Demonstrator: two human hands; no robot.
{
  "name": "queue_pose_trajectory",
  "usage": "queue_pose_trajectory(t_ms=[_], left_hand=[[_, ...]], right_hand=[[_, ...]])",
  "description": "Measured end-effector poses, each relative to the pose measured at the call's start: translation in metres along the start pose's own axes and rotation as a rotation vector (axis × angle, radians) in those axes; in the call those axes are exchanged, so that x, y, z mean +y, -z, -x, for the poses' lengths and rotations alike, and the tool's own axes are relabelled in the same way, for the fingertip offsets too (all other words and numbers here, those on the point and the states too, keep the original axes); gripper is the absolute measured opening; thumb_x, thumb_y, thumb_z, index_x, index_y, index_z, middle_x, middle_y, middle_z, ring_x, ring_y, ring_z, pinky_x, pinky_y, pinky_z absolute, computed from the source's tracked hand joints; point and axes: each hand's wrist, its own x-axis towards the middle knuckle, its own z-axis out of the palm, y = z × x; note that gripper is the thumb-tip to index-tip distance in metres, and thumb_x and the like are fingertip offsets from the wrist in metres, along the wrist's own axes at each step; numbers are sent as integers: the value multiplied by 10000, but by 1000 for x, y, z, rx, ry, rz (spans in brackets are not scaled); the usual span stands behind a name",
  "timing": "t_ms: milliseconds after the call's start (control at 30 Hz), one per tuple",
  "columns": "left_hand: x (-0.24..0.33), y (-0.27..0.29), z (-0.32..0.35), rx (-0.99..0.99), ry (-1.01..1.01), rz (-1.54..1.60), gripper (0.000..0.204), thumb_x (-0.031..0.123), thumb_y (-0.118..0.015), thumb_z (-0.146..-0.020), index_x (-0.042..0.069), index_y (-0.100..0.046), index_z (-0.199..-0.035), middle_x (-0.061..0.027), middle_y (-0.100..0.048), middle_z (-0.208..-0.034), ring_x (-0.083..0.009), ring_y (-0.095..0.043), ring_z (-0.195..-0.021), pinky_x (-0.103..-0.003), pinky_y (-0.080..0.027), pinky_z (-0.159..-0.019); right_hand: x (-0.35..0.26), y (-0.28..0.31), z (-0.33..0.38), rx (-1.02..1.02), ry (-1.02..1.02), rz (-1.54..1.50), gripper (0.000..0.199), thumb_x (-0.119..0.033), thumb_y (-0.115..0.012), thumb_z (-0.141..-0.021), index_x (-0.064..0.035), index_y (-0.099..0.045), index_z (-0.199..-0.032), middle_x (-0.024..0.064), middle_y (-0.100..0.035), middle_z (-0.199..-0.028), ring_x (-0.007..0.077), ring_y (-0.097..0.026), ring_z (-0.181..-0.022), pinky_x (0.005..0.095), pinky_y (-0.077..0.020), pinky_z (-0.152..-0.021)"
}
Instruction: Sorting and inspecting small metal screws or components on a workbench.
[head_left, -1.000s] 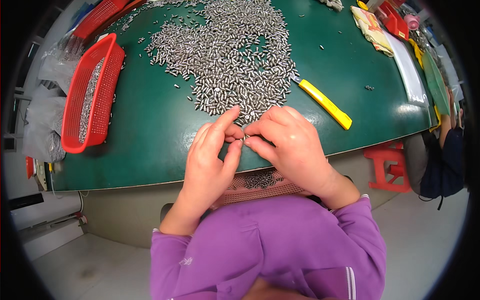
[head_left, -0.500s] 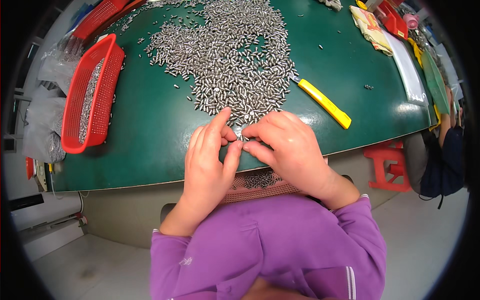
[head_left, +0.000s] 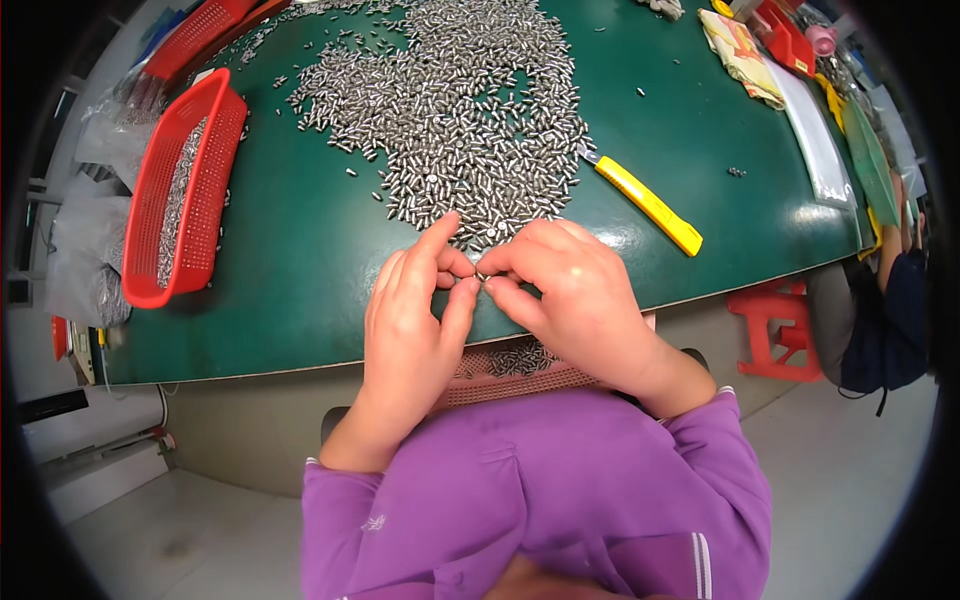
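Note:
My left hand point(head_left: 405, 318) and my right hand point(head_left: 572, 282) meet over the near part of the green table point(head_left: 310, 270). Their thumbs and fingers are pinched around a small shiny metal piece point(head_left: 482, 277), mostly covered by the fingertips. Whether more than one piece is held there, I cannot tell. My left index finger points up toward the near tip of a large pile of small silvery bullet-shaped metal pins point(head_left: 470, 130). To the right of the pile lies a yellow box cutter point(head_left: 650, 205) with its blade end against the pins.
A red perforated basket point(head_left: 228, 110) holding metal pins stands at the left, beside plastic bags point(head_left: 85, 240). Below the table edge, a pink basket point(head_left: 520, 385) with more pins sits by my body. Cloth point(head_left: 742, 58) and a red stool point(head_left: 775, 330) are at the right.
My fingertips have drawn slightly closer together, and less of the metal between them shows. My left hand has shifted a little to the left. The pile and cutter look the same.

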Motion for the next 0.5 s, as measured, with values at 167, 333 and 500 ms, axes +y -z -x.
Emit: queue_pose_trajectory(t_ms=[167,333,500], left_hand=[[1,0,2,22,-12,3,548,-58,-702,-834,1,-555,-1359,-66,-680,-951,-222,-620,-873,-358,-518,-815],[2,-1,2,27,0,19,516,-57,-699,-840,-4,-570,-1337,-64,-694,-930,-218,-627,-879,-356,-519,-821],[0,0,4,45,-7,46,519,-64,-698,-844,-2,-578,-1344,-57,-705,-918,-212,-635,-863,-355,-523,-806]], right_hand=[[-1,0,2,6,-10,-29,155,-39,-767,-769,-70,-720,-913,63,-641,-824,273,-617,-767,398,-503,-680],[1,2,7,-12,11,-59,137,-68,-739,-798,-59,-715,-932,81,-629,-890,300,-615,-831,423,-504,-721],[-1,5,6,-31,4,-67,134,-70,-734,-809,-52,-713,-939,94,-633,-905,310,-618,-841,430,-511,-737]])
